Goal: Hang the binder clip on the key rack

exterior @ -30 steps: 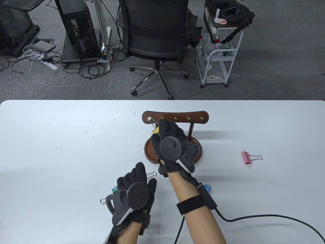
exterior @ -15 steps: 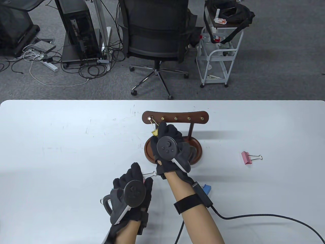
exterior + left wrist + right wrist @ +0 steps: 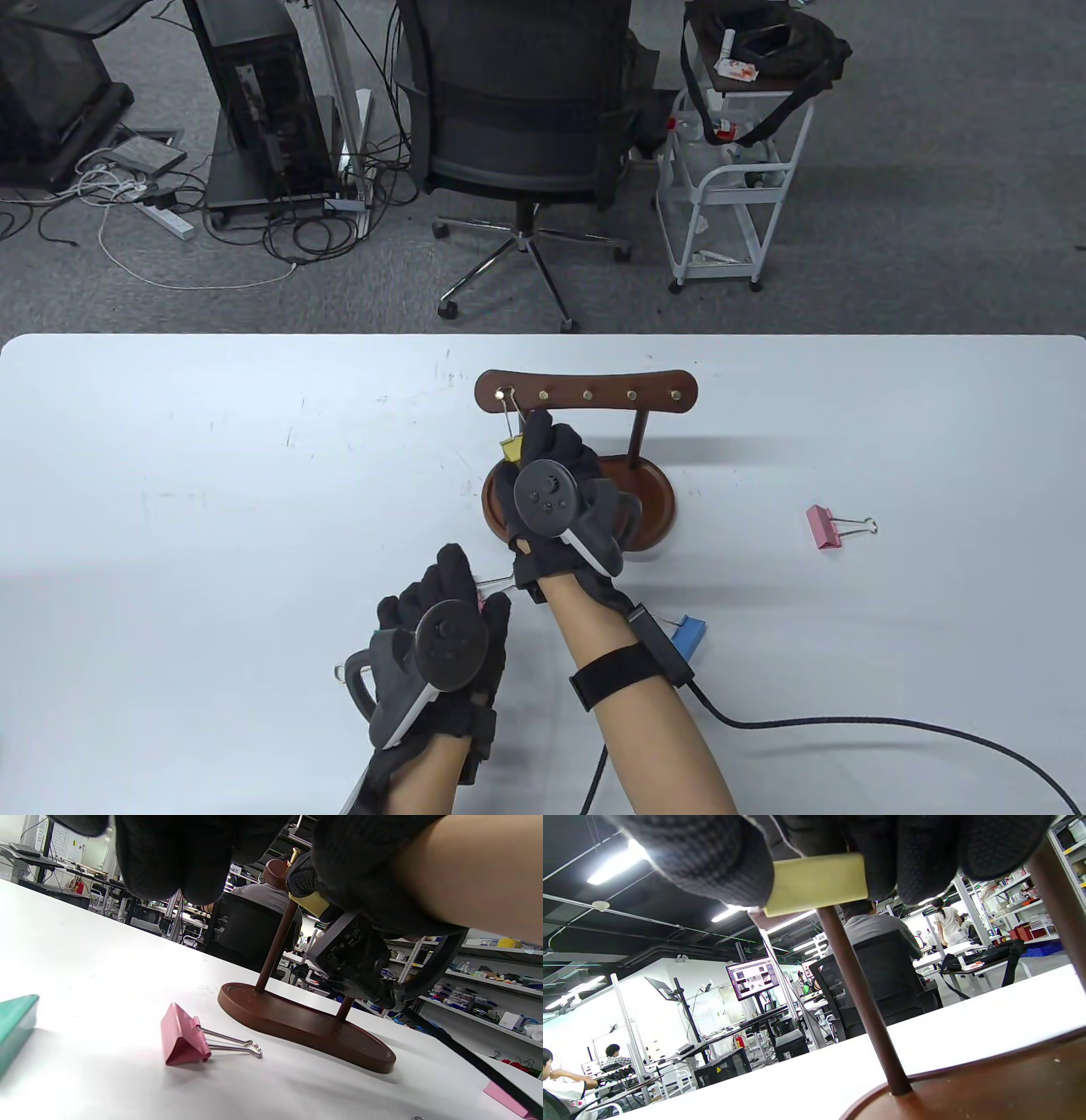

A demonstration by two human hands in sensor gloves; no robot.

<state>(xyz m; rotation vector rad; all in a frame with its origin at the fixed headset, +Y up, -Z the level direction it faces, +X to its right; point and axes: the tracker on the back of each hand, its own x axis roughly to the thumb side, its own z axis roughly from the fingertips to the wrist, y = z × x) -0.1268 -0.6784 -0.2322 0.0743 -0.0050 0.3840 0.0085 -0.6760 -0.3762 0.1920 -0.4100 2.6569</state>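
Yellow binder clip (image 3: 512,447) pinched in right hand (image 3: 556,501), wire loop over leftmost peg of wooden key rack (image 3: 586,396), mid-desk toward far edge. Left hand (image 3: 441,649) flat on desk near front edge, fingers relaxed, gripping nothing. Pink binder clip (image 3: 186,1035) beside rack base; second pink clip (image 3: 827,525) toward right edge; blue clip (image 3: 689,635) by right forearm.

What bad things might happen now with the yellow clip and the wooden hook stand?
1. The right hand pinches the yellow binder clip, whose wire handle is looped on the leftmost brass hook. If the grip lets go while the loop sits shallow, the clip might slip off.
2. That hand hovers over the brown wooden key rack; pulling back carelessly might knock it over.
3. The black cable might snag the blue binder clip.
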